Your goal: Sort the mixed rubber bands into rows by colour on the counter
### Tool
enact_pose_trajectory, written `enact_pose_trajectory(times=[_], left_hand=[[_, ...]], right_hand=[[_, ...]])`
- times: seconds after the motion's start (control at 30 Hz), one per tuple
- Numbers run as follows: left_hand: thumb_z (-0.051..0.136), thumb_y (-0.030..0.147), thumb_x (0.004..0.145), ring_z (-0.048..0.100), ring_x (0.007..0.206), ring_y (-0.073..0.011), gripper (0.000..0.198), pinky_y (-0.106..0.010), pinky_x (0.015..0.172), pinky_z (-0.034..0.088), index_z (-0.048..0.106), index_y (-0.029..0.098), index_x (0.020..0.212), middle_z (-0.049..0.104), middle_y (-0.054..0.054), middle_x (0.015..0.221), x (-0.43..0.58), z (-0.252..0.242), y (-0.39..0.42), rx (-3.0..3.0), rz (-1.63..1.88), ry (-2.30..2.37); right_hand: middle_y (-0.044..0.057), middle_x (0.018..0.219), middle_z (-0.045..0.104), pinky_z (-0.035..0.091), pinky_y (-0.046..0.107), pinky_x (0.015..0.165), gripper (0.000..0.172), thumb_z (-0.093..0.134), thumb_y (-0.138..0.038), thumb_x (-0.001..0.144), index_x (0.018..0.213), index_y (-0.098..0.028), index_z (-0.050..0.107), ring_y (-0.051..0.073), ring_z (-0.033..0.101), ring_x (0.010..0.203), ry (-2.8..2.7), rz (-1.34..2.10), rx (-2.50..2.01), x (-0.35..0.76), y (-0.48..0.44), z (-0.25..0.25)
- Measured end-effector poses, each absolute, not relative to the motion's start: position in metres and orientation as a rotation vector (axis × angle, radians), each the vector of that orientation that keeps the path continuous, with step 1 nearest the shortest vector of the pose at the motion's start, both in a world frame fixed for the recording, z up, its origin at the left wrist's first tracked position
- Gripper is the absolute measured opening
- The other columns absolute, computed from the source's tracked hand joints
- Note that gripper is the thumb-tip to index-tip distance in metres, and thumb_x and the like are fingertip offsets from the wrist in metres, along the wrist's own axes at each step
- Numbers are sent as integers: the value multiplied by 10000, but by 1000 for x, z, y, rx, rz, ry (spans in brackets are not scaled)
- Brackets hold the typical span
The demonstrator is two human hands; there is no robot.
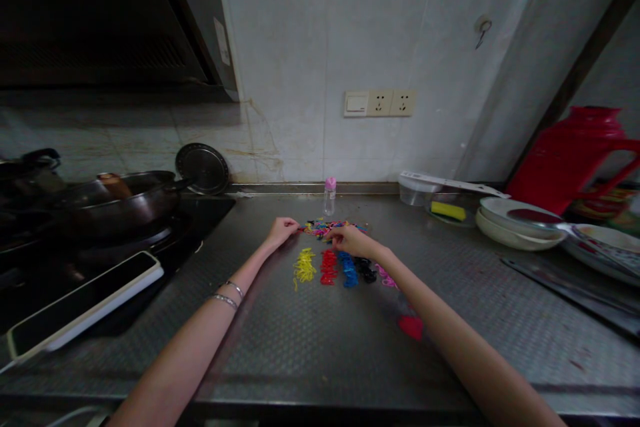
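Note:
A mixed pile of small coloured rubber bands (pixel 320 229) lies on the metal counter. My left hand (pixel 283 231) is at the pile's left edge, its fingertips pinched beside a bit of red; what they hold is too small to make out. Over the pile's front edge is my right hand (pixel 350 241), thumb and fingers together, their tips partly hidden. Nearer to me the bands lie in a row by colour: yellow bands (pixel 304 265), red bands (pixel 329 267), blue bands (pixel 349 269), black bands (pixel 367 270) and pink bands (pixel 385 275), the last partly beside my right forearm.
A small clear bottle with a pink cap (pixel 330 196) stands behind the pile. At left are a phone (pixel 85 303) and a pan (pixel 123 203) on the stove. Bowls (pixel 520 227), a yellow sponge (pixel 449 211) and a red thermos (pixel 570 160) stand right. A red piece (pixel 411 327) lies near my right forearm.

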State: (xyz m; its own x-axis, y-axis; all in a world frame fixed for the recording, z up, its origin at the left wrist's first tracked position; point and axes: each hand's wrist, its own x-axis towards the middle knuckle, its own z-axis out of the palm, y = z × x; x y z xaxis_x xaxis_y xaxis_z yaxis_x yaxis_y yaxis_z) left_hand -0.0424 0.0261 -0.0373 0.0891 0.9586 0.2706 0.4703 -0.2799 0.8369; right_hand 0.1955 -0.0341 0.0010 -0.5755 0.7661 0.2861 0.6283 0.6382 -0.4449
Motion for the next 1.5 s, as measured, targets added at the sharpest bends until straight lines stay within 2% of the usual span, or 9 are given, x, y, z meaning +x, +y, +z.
enact_pose_trajectory(times=[0.3, 0.57, 0.77, 1.0, 1.27, 1.5], left_hand=[[511, 274, 665, 541, 570, -121, 235, -206, 541, 380, 662, 105, 729, 632, -42, 613, -29, -22, 15, 2032, 1159, 1445], [536, 237, 693, 535, 618, -122, 187, -215, 614, 375, 682, 142, 761, 642, -40, 700, 20, 2, -15, 2584, 732, 1021], [527, 207, 709, 551, 693, -147, 155, -223, 642, 380, 668, 150, 741, 633, -60, 762, 29, 3, -22, 2830, 526, 1011], [501, 147, 719, 556, 729, -152, 148, -226, 674, 386, 649, 155, 731, 626, -59, 772, 26, -7, -17, 2799, 581, 1056], [506, 190, 743, 550, 743, -154, 143, -236, 709, 392, 641, 149, 719, 609, -65, 771, 23, -6, -17, 2772, 615, 1068], [470, 240, 777, 549, 749, -144, 207, -225, 686, 389, 659, 164, 812, 616, -61, 828, 23, -4, -18, 2722, 716, 1140]], right_hand=[[30, 715, 655, 424, 202, 650, 267, 477, -126, 692, 901, -136, 642, 115, 567, 663, -2208, 390, -1221, 238, -21, 6], [32, 792, 668, 414, 189, 660, 262, 467, -138, 708, 886, -173, 656, 124, 576, 693, -2225, 293, -1333, 253, -21, -3], [27, 764, 671, 411, 180, 653, 255, 464, -113, 695, 836, -169, 669, 125, 574, 676, -2236, 295, -1340, 250, -24, -2], [20, 734, 673, 425, 190, 650, 277, 472, -86, 680, 844, -175, 676, 130, 570, 663, -2210, 331, -1332, 249, -28, 3], [18, 741, 673, 428, 188, 634, 263, 469, -99, 692, 834, -177, 677, 125, 575, 649, -2204, 313, -1336, 249, -26, -1], [26, 753, 676, 426, 186, 641, 252, 469, -112, 704, 844, -173, 669, 125, 580, 659, -2202, 338, -1317, 250, -26, 0]])
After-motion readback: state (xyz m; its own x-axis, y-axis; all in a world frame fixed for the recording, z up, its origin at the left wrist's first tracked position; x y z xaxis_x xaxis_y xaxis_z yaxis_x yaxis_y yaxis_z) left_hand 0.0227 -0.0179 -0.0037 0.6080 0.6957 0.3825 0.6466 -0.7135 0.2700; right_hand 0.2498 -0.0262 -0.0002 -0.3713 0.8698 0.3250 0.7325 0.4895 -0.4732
